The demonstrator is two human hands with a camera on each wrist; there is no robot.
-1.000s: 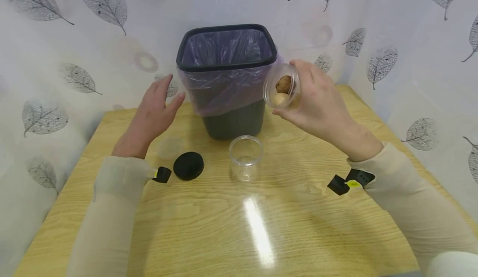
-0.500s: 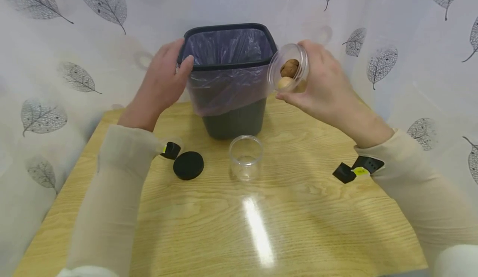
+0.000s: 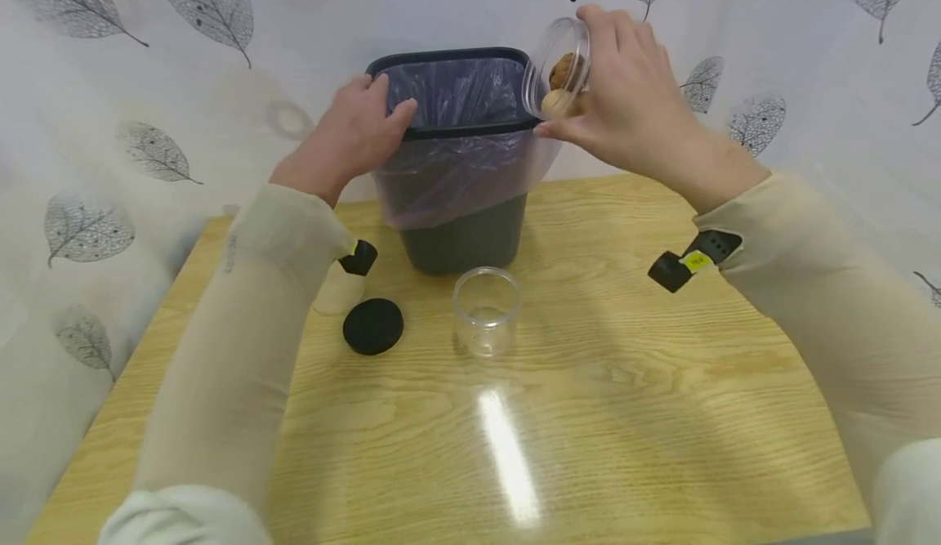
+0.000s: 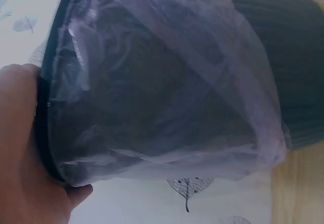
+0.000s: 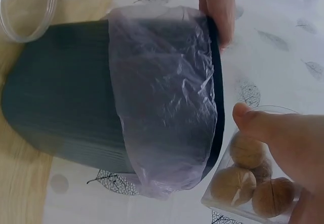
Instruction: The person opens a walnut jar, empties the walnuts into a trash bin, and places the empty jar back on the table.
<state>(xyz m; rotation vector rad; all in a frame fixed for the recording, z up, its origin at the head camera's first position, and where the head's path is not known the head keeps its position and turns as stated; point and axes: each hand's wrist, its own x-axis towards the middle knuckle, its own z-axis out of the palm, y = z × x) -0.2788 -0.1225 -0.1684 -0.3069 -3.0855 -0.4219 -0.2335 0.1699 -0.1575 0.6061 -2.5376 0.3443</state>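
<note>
My left hand (image 3: 360, 132) grips the left rim of a dark grey trash can (image 3: 461, 243), thumb toward the front. In the left wrist view, fingers and thumb (image 4: 80, 195) lie at the black rim (image 4: 43, 133). A thin purple bag (image 3: 456, 181) lines the can and folds down outside it. With my right hand (image 3: 635, 100) I hold a clear plastic jar (image 3: 539, 67), tilted on its side, its mouth facing left at the can's right rim. Several walnuts (image 5: 244, 151) lie inside the jar in the right wrist view; the palm hides part of it.
An uncapped clear jar (image 3: 487, 339) stands upright on the wooden table (image 3: 610, 414) in front of the can. Left of it lie a round black lid (image 3: 372, 327) and a pale translucent disc (image 3: 340, 295). A leaf-patterned curtain (image 3: 294, 6) hangs close behind.
My left hand has moved up and right onto the can's rim and taken hold. My right hand has raised the walnut jar from beside the can to rim height.
</note>
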